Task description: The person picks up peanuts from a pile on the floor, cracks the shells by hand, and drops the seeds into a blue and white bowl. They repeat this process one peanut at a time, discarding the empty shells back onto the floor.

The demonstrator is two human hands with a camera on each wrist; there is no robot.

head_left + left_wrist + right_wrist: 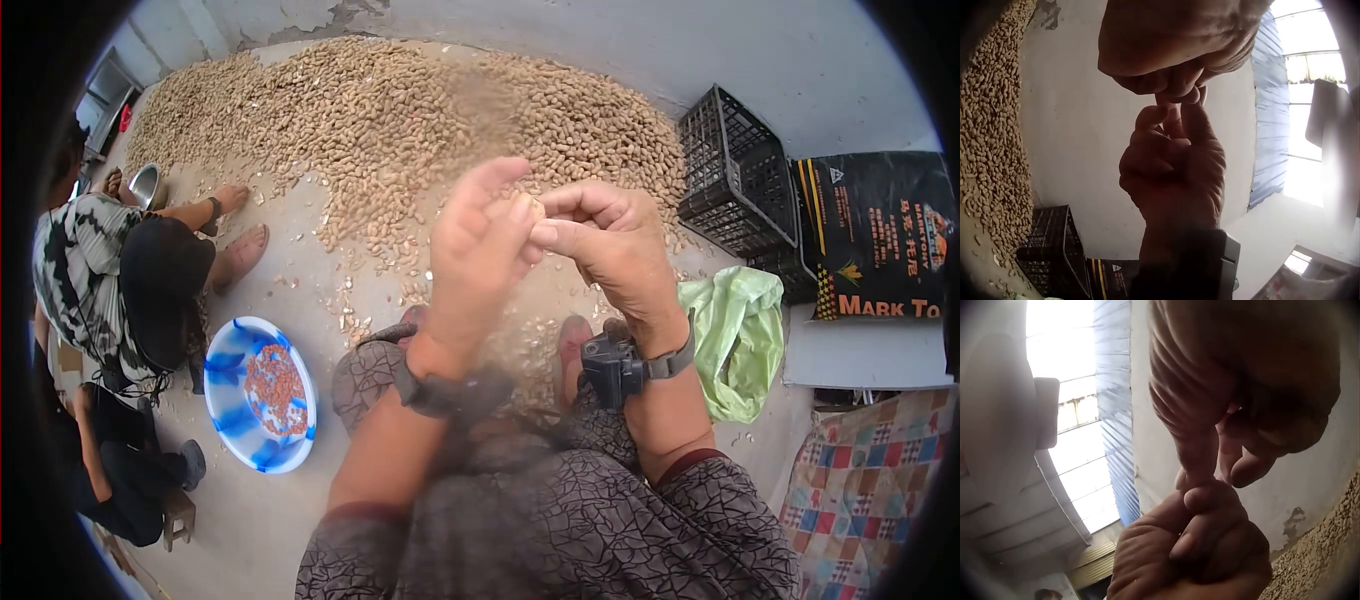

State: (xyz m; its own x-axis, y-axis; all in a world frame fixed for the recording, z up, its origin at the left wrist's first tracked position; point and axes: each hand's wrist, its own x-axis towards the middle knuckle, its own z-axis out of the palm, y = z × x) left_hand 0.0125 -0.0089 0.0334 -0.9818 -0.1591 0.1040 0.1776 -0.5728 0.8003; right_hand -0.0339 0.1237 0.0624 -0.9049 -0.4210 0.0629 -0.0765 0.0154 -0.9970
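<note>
In the head view, my left hand (470,245) and right hand (625,250) meet at the fingertips over the floor. Between them they pinch a small pale peanut (537,209), mostly covered by thumbs and fingers. The left wrist view has my left hand (1179,47) above and the right hand (1175,165) below, tips touching. From the right wrist, the right hand (1247,375) reaches down to the left hand (1197,550); the peanut cannot be made out there. A blue and white basin (230,425) with reddish kernels (272,385) stands at the left.
A large heap of peanuts (380,120) lies along the wall. Black crates (745,180), a black bag (880,230) and a light green bag (735,340) are at the right. Two people sit at the left, near a metal bowl (147,186). Loose shells litter the floor.
</note>
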